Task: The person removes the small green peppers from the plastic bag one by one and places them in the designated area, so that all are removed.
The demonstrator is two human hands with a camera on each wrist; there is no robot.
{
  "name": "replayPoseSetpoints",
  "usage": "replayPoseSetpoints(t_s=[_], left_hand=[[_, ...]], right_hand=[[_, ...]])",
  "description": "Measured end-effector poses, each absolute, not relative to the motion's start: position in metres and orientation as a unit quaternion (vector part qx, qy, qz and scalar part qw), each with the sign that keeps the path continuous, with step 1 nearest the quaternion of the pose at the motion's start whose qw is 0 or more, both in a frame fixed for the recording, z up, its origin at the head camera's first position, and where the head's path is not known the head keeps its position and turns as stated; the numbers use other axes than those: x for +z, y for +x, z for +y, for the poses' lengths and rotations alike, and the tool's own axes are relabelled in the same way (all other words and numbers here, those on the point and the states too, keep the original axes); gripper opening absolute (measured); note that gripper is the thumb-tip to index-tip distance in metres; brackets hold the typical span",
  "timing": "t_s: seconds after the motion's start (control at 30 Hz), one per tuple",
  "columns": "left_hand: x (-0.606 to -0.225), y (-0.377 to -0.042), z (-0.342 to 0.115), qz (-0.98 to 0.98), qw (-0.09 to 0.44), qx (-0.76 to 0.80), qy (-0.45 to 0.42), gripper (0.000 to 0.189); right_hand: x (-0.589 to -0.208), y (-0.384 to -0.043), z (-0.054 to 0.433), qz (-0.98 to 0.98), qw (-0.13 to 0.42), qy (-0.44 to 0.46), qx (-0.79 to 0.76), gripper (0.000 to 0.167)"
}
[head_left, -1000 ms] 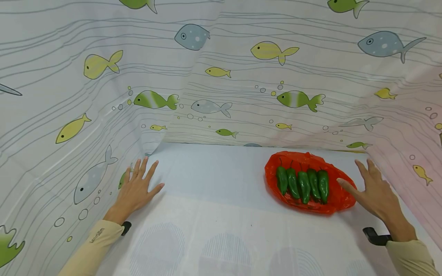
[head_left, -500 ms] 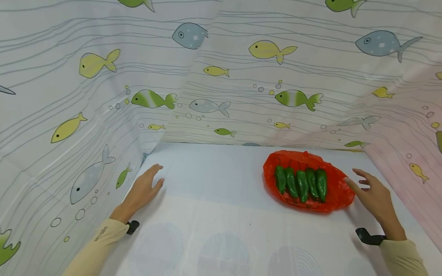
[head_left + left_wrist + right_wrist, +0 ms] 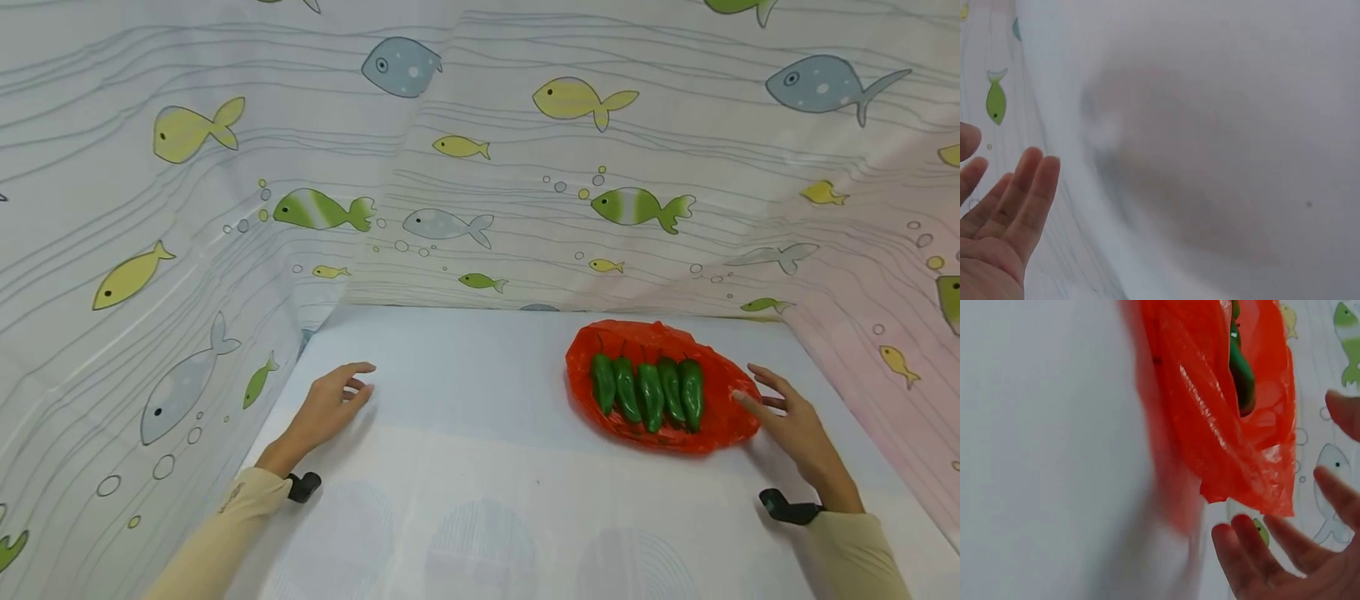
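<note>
Several green peppers (image 3: pixel 649 396) lie side by side on a red plastic bag (image 3: pixel 723 408), toward the back right of the white table. Close to the bag's right end is my right hand (image 3: pixel 795 429), fingers loosely bent and holding nothing. In the right wrist view, its fingertips (image 3: pixel 1241 528) are just past the crumpled end of the red bag (image 3: pixel 1204 419), and one green pepper (image 3: pixel 1242 381) shows inside the folds. My left hand (image 3: pixel 326 408) hovers over the table's left side, far from the peppers, with nothing in it and the fingers relaxed.
A fish-patterned sheet (image 3: pixel 480 183) lines the back and both sides around the white table (image 3: pixel 465 450). Black wrist straps (image 3: pixel 303 486) sit on both wrists, over beige sleeves (image 3: pixel 258 492).
Both hands have come inward from a spread-fingered pose, and their fingers have drawn closer together and bent. The peppers and bag stay put on the table, while the head view has shifted slightly.
</note>
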State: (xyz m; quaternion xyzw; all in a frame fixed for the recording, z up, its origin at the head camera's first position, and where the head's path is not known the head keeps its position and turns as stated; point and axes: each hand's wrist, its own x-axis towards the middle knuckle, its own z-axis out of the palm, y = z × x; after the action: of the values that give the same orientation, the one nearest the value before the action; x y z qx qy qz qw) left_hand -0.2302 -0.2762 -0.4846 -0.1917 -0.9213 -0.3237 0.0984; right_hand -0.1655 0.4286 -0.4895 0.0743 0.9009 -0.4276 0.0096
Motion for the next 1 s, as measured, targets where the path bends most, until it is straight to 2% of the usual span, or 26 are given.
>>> replayPoseSetpoints(t_s=[0.37, 0.73, 1.0], left_hand=[[-0.483, -0.234, -0.264, -0.914, 0.073, -0.353, -0.185, 0.036], [-0.472, -0.247, -0.232, -0.907, 0.054, -0.352, -0.223, 0.041], [-0.468, -0.257, -0.207, -0.903, 0.048, -0.351, -0.242, 0.041]], right_hand=[[-0.514, -0.167, 0.447, 0.855, 0.079, 0.037, -0.511, 0.077], [-0.523, -0.171, 0.454, 0.842, 0.101, 0.064, -0.526, 0.079], [-0.526, -0.173, 0.455, 0.828, 0.085, 0.051, -0.551, 0.077]])
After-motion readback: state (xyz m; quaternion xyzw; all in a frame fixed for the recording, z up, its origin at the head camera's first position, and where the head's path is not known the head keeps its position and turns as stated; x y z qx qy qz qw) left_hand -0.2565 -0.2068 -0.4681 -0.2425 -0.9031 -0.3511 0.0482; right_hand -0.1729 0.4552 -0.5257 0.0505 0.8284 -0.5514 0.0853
